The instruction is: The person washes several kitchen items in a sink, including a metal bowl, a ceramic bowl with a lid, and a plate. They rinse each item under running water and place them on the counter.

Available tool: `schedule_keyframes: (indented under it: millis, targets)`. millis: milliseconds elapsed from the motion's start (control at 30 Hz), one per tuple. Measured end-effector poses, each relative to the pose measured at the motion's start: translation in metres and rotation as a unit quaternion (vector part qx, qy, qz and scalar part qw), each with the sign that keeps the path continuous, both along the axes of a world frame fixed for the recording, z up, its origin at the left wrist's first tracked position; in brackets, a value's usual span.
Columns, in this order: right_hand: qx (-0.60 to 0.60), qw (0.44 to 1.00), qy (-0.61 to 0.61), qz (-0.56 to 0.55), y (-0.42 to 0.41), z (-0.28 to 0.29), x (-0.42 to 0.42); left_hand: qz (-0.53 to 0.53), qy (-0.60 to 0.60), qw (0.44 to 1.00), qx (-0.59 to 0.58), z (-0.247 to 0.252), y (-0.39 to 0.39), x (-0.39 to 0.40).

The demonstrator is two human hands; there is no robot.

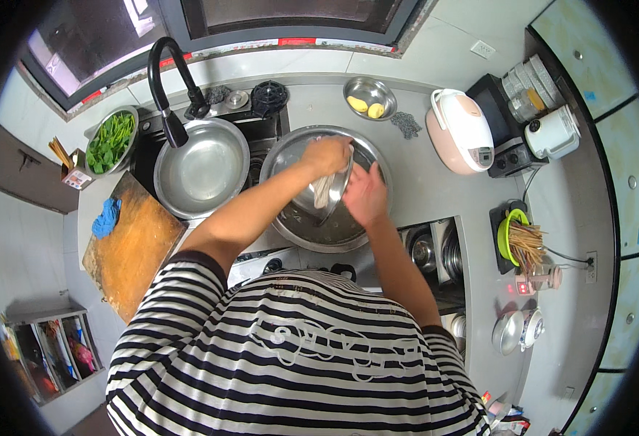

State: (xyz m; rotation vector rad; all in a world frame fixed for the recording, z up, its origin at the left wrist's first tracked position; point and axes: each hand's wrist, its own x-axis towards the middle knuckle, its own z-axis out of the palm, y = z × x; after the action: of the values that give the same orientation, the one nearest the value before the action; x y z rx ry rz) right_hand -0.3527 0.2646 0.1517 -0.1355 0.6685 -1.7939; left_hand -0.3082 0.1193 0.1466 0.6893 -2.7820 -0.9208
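Observation:
My left hand (327, 157) is at the upper rim of a tilted stainless steel bowl (340, 192). A pale cloth (323, 191) hangs from that hand against the bowl's inner side. On the bowl's right, my right hand (365, 194) holds its outer side, with some fingers hidden behind the metal. Both hands are above a large stainless steel basin (327, 248), which has a little water in the bottom.
Left of the basin, a metal basin of water (202, 163) sits in the sink under a black faucet (173, 128). A wooden chopping board (137, 245) with a blue cloth (106, 218), leafy greens (111, 143), a bowl with peeled potatoes (371, 82) and a rice cooker (458, 131) surround the work area.

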Motion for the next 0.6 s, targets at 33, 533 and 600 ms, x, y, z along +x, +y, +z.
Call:
schedule_keyframes:
  millis: [33,533,600]
  targets:
    - [-0.082,0.995,-0.039,0.043,-0.003,-0.014,-0.021,-0.009,0.039,0.997,-0.063,0.0,0.014,0.002]
    - [0.08,0.988,0.08,-0.109,-0.016,-0.036,-0.014,0.04,0.112,0.953,-0.28,-0.011,0.048,0.017]
    - [0.204,0.929,0.178,-0.254,-0.028,-0.075,-0.025,0.035,0.057,0.97,-0.232,0.004,0.046,0.0]
